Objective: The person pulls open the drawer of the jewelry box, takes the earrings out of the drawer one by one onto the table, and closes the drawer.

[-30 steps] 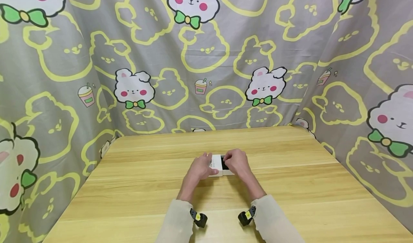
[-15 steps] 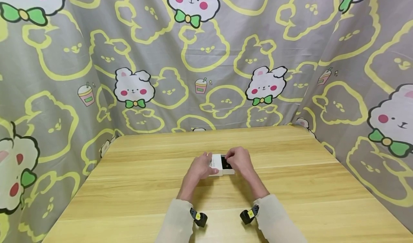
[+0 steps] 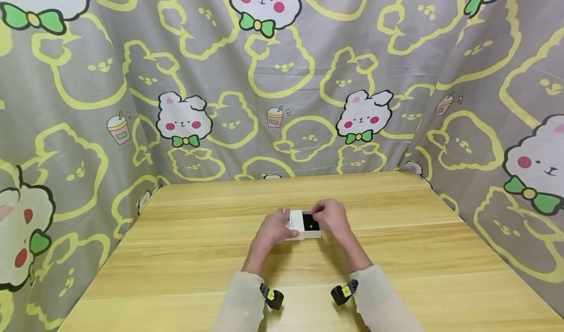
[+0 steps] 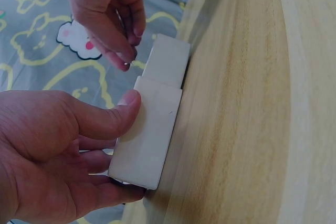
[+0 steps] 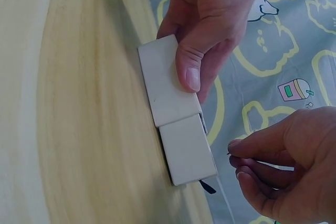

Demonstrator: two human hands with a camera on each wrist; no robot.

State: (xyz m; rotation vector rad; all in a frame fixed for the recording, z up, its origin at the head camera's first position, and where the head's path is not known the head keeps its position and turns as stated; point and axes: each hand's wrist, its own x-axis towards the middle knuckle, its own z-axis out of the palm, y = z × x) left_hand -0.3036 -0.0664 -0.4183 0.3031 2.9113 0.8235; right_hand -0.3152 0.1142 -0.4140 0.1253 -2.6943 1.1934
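Observation:
A small white drawer-style box [image 3: 295,224] lies on the table, its inner tray [image 5: 188,150] slid partly out to the right. Black lining [image 3: 311,222] fills the tray, and a tiny pale star-shaped piece [image 3: 311,226] sits on it. My left hand [image 3: 274,227] grips the box's outer sleeve [image 4: 148,129], thumb on the near side and fingers behind. Just above the tray's right end, my right hand [image 3: 331,218] pinches a tiny thin piece [image 5: 229,153] between thumb and fingertip; I cannot tell its kind. A short black ribbon tab [image 5: 208,187] sticks out by the tray's end.
The wooden table [image 3: 198,263] reaches back to a grey curtain [image 3: 304,77] printed with rabbits, which hangs behind and at both sides. A black camera [image 3: 274,298] is strapped at the left wrist and another camera [image 3: 341,294] at the right.
My right hand has drawn a little up and to the right from the tray, uncovering more black lining and the star-shaped piece. My left hand and the box have stayed in place.

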